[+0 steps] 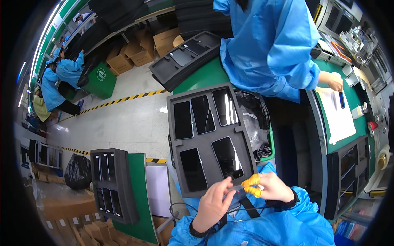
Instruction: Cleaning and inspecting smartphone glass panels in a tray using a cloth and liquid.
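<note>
Just over the near edge of a dark grey foam tray [209, 139], my two hands come close together. My left hand [213, 205] has its thumb and fingers closing toward a small pale, see-through piece [237, 188] whose kind I cannot make out. Yellow covers sit on fingertips of my right hand [269, 187], which are bent and pinched at the other side of that piece. Several dark-screened phones lie in the tray's recesses; the phone [228, 158] at the near right is closest to my hands.
A co-worker in a blue smock [271, 45] stands ahead, a hand over a white sheet [336, 115] on the right bench. A black-lined bin [262, 143] adjoins my tray. Other phone trays stand at left [123, 184], far ahead [186, 57] and right [349, 176]. A thin cable [174, 209] loops near my left wrist.
</note>
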Demonstrator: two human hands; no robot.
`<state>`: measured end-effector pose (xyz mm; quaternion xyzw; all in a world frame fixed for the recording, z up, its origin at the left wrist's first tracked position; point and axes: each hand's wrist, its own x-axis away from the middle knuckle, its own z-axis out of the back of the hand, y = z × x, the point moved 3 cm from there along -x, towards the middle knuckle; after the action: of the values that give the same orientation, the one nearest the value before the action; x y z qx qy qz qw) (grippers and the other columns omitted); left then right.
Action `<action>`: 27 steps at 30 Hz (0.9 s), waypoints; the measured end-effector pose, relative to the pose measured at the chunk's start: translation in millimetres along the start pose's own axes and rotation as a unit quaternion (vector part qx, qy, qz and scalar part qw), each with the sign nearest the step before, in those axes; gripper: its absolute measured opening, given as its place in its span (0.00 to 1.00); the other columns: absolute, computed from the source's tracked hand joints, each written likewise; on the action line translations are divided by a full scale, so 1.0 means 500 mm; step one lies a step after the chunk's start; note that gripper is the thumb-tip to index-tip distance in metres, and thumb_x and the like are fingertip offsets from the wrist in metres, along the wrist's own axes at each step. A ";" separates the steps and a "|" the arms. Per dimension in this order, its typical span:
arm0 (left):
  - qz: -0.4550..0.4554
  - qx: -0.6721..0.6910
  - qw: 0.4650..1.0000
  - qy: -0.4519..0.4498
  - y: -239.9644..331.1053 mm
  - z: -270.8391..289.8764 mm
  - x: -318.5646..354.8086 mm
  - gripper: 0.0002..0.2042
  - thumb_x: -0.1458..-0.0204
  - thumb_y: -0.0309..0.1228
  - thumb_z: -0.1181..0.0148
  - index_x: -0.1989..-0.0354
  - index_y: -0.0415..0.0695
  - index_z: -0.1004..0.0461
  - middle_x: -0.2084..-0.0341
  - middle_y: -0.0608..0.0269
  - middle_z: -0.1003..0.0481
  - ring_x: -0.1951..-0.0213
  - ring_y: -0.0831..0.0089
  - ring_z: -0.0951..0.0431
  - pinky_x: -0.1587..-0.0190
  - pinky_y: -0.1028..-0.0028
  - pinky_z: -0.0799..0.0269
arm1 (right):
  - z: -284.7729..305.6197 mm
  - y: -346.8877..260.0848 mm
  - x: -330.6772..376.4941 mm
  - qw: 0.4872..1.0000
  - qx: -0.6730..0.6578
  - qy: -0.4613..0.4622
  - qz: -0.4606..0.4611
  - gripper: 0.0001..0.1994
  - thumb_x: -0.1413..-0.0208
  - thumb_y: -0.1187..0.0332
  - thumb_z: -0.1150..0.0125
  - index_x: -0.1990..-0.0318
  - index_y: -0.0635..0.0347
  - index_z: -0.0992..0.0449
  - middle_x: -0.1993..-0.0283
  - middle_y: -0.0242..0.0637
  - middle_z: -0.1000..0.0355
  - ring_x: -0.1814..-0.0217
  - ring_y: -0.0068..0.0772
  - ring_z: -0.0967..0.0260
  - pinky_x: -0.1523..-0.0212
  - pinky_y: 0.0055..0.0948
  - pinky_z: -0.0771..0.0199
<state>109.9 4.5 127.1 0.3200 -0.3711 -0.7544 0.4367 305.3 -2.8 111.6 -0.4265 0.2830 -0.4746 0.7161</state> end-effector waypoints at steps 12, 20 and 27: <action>0.111 -0.024 0.985 0.130 -0.042 0.012 0.071 0.21 0.53 0.21 0.41 0.49 0.37 0.36 0.47 0.52 0.39 0.54 0.65 0.29 0.52 0.69 0.31 | 0.208 0.214 -0.117 0.860 0.301 0.399 -0.106 0.05 0.54 0.71 0.40 0.69 0.59 0.23 0.71 0.45 0.25 0.67 0.46 0.26 0.67 0.36 0.27; 0.114 -0.037 0.986 0.120 -0.041 0.013 0.085 0.20 0.52 0.20 0.42 0.49 0.36 0.36 0.46 0.52 0.40 0.54 0.64 0.29 0.51 0.68 0.31 | 0.149 0.372 -0.225 0.839 0.405 0.286 -0.224 0.06 0.57 0.71 0.40 0.70 0.63 0.24 0.72 0.49 0.26 0.68 0.50 0.26 0.67 0.42 0.25; 0.093 -0.035 0.990 0.098 -0.035 -0.001 0.077 0.20 0.53 0.20 0.42 0.49 0.36 0.36 0.46 0.51 0.41 0.54 0.64 0.30 0.51 0.68 0.31 | 0.110 0.451 -0.269 0.862 0.424 0.215 -0.174 0.04 0.58 0.76 0.43 0.73 0.65 0.25 0.72 0.50 0.26 0.68 0.51 0.25 0.65 0.42 0.23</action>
<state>87.0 -24.0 106.1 0.3408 -0.3285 -0.6878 0.5503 396.4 181.9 -60.5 -0.0110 0.1229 -0.7455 0.6550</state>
